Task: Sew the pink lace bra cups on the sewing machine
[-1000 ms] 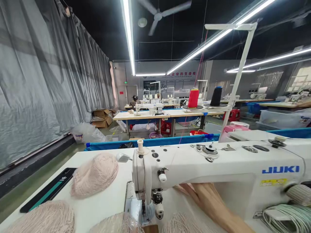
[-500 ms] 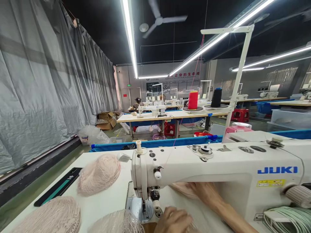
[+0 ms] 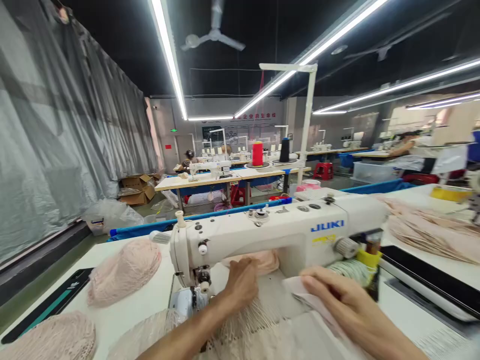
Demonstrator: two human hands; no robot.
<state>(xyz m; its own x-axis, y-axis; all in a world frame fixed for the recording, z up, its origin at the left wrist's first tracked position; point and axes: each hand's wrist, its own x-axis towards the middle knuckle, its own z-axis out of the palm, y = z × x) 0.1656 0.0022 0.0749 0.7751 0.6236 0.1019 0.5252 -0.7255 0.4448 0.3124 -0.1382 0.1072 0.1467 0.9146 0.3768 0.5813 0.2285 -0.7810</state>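
Observation:
My left hand (image 3: 242, 282) reaches under the arm of the white sewing machine (image 3: 270, 225), its fingers curled closed beside a pink fabric piece (image 3: 268, 261). What those fingers hold is hidden. My right hand (image 3: 339, 295), right of the machine's throat, pinches the edge of a thin pale fabric (image 3: 300, 290) between thumb and fingers. Pale fringed lace (image 3: 251, 320) spreads below my left wrist, in front of the machine. The needle area (image 3: 197, 297) is left of my left forearm and partly blurred.
Pink lace pieces (image 3: 125, 272) and a lace stack (image 3: 56, 337) lie left, near a black-and-green box (image 3: 47, 302). To the right are green cord (image 3: 350, 271), a black-and-white panel (image 3: 431, 282) and stacked pink fabric (image 3: 431, 225). A thread stand (image 3: 309, 120) rises behind.
The view has swung right. My right hand has come out from under the machine arm and now grips pale fabric. My left hand has moved from the needle's front to under the arm.

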